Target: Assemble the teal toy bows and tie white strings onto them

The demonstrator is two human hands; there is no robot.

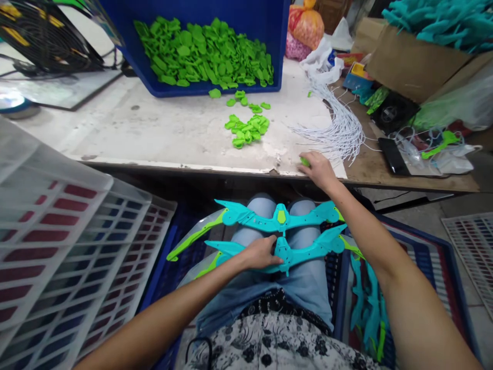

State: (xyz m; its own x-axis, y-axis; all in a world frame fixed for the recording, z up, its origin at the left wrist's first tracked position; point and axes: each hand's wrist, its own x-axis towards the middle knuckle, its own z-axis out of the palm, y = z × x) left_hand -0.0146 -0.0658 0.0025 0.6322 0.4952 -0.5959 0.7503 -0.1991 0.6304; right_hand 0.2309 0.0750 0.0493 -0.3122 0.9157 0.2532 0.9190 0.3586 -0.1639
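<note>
"Turquoise bows (252,220), you said. Where exactly?"

"Two of them, lying across the person's lap (308,277), one beyond the other, just this side of the table's (173,139) front edge. A narrow gap parts their middles."

"And the hands?"

"The left hand (262,254) is closed around the nearer bow (311,253), just left of its middle block. The right hand (319,168) is at the table's front edge, pinching a small green piece (304,161). Whether that piece touches the tabletop, I can't tell."

"Much room around the right hand?"

"On its right, white strings (342,131) fan out close by, with a black phone (393,155) farther along that edge. On its left, white tabletop runs up to a green cluster (248,130), which sits well in from the edge, in front of the blue bin (283,56)."

"What about the bow ends?"

"The farther bow's left tip reaches past the lap, near the white crate (111,216). Its right end passes behind the right forearm (358,221)."
</note>
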